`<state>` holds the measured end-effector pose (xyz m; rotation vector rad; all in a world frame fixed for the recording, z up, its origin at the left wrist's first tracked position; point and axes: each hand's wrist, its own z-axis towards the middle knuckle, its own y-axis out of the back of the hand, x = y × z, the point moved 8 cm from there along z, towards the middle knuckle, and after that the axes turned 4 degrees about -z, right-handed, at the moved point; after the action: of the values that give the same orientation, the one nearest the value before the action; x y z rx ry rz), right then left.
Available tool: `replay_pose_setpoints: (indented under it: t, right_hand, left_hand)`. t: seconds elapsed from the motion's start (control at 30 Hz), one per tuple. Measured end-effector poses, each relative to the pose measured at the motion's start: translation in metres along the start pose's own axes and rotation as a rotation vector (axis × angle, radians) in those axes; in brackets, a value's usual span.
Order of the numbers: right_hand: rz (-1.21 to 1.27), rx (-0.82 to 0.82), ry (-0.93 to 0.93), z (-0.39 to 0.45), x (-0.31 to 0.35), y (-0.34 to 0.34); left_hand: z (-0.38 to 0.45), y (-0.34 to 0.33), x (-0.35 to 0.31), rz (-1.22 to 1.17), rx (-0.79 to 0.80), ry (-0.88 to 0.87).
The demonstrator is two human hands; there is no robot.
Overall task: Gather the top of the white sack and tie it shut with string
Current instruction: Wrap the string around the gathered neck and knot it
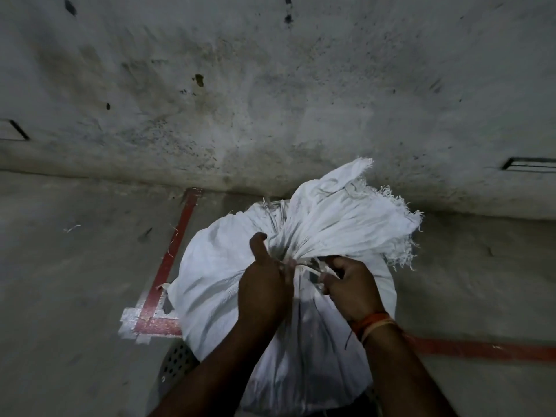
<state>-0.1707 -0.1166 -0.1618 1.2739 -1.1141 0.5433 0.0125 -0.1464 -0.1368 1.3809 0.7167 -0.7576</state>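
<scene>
The left hand [264, 284] and the right hand [350, 285] sit close together on the near side of the sack [228, 266], each with fingers curled tight round an end of the string [307, 268]. The top is already bunched into a neck with the string round it, so it looks like only pulling tight and finishing the knot is left. There are two hands, one sack and one string, and the sack stands on the floor [75, 296] near the wall [270, 85].

White sack [216, 266], red floor line [180, 236], orange wrist threads [371, 325], grey stained wall [270, 100].
</scene>
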Motion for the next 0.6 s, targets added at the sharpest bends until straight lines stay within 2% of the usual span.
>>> replay_pose_setpoints:
  t: [0.03,0.1,0.17,0.23,0.27,0.37,0.47,0.6]
  right_hand:
    - [-0.001,0.015,0.014,0.003,0.001,0.000]
    - [0.012,0.044,0.023,0.006,0.002,0.000]
    - [0.014,0.059,0.039,0.008,0.001,0.000]
    - [0.009,0.070,0.046,0.008,0.000,0.001]
    - [0.008,0.075,0.041,0.009,-0.001,0.002]
    - [0.082,0.109,0.002,0.009,-0.001,0.004]
    - [0.231,0.168,-0.119,0.009,-0.002,0.003]
    - [0.509,0.250,-0.309,0.007,-0.004,0.000]
  left_hand:
    - [-0.002,0.010,-0.015,0.134,-0.038,-0.111]
    - [-0.007,0.013,-0.042,0.243,-0.030,-0.346]
    - [-0.012,-0.007,-0.051,0.254,0.152,-0.480]
    - [-0.013,-0.026,-0.045,0.229,0.303,-0.475]
    - [-0.011,-0.031,-0.042,0.211,0.313,-0.468]
    - [-0.007,-0.035,-0.047,0.135,0.275,-0.498]
    - [-0.004,-0.039,-0.046,0.078,0.270,-0.483]
    - [0.007,-0.030,-0.037,0.016,0.160,-0.358]
